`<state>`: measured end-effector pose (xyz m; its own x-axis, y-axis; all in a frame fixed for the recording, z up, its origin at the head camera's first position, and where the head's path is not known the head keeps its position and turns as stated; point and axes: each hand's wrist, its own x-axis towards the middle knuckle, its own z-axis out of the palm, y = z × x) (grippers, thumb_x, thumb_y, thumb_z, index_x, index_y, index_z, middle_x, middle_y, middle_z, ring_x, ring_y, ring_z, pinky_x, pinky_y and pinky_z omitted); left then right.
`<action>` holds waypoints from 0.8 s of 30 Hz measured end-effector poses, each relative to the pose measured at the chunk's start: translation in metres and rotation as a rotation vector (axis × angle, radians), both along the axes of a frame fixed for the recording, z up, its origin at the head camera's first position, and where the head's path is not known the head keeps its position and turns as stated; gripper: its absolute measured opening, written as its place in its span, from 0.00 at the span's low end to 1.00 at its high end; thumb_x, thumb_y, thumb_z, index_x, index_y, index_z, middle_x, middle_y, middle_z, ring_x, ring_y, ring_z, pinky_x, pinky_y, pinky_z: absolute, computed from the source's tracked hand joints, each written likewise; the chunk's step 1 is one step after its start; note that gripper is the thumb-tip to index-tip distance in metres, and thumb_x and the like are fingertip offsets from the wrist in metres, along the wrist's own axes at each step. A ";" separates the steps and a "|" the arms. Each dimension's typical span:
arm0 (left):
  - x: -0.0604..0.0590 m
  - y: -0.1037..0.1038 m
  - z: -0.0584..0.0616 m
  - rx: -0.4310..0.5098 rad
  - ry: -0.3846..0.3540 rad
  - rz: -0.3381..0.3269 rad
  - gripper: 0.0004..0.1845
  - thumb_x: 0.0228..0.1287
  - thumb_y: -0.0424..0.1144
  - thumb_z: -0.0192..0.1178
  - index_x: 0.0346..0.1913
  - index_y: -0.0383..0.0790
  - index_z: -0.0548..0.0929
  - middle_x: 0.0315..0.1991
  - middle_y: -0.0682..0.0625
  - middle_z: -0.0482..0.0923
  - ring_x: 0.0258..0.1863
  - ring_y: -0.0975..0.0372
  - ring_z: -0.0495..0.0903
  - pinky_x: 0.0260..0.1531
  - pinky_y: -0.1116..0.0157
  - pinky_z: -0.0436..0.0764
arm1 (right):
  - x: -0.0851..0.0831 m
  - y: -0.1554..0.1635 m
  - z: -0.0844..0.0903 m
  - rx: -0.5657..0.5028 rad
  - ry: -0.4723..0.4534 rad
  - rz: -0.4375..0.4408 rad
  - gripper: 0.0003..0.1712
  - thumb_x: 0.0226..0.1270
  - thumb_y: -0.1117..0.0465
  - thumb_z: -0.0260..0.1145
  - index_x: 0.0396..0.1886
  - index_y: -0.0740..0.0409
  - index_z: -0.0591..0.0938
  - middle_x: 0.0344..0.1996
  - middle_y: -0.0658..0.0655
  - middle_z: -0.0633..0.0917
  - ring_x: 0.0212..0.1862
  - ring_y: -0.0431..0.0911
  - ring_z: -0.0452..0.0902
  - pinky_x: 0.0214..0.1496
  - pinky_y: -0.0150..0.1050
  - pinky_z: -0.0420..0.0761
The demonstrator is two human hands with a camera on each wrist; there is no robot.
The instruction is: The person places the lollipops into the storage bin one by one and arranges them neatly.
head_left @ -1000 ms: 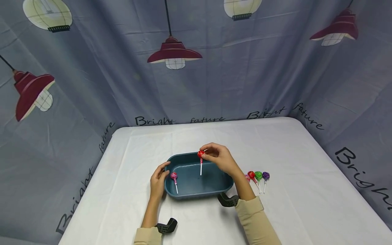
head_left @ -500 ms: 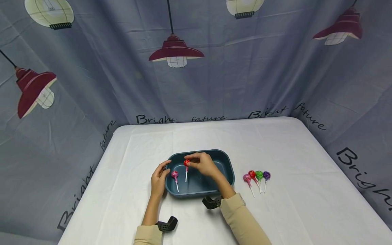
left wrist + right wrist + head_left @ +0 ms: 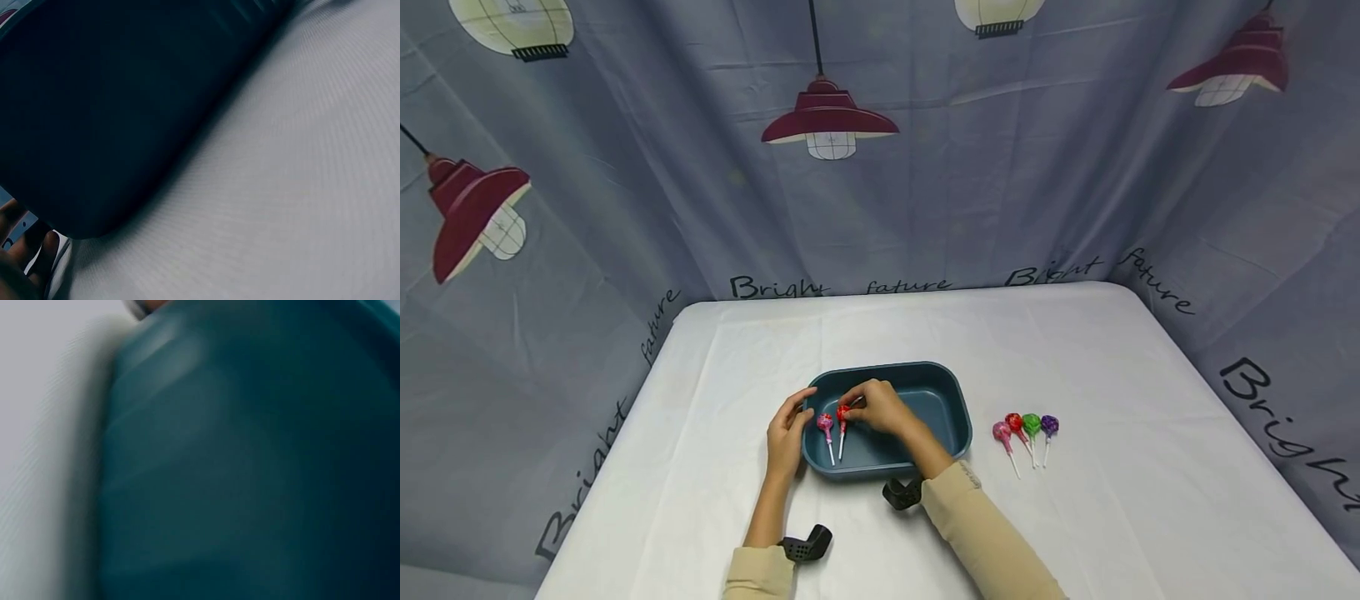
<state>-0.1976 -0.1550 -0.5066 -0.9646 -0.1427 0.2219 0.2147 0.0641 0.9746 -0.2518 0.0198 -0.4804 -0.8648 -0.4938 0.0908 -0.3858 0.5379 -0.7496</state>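
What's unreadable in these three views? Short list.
- Right wrist view: blurred, only the teal tray wall; right hand and red lollipop not shown.
- Left wrist view: dark tray side fills it; left hand cut off by the corner.
- Head view: right hand covers part of the red lollipop; whether the lollipop touches the tray floor is unclear.

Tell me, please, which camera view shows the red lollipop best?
The head view. There the red lollipop is seen whole, pinched by the right hand inside the teal tray, beside a pink lollipop. The left wrist and right wrist views show only the tray's blurred wall, no lollipop.
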 end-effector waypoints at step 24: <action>-0.012 -0.003 -0.025 -0.005 0.034 0.039 0.16 0.62 0.28 0.52 0.51 0.41 0.80 0.53 0.48 0.76 0.56 0.63 0.71 0.53 0.75 0.66 | 0.004 -0.008 -0.008 0.077 0.120 0.059 0.09 0.55 0.65 0.68 0.37 0.60 0.84 0.34 0.53 0.86 0.39 0.42 0.81 0.43 0.34 0.77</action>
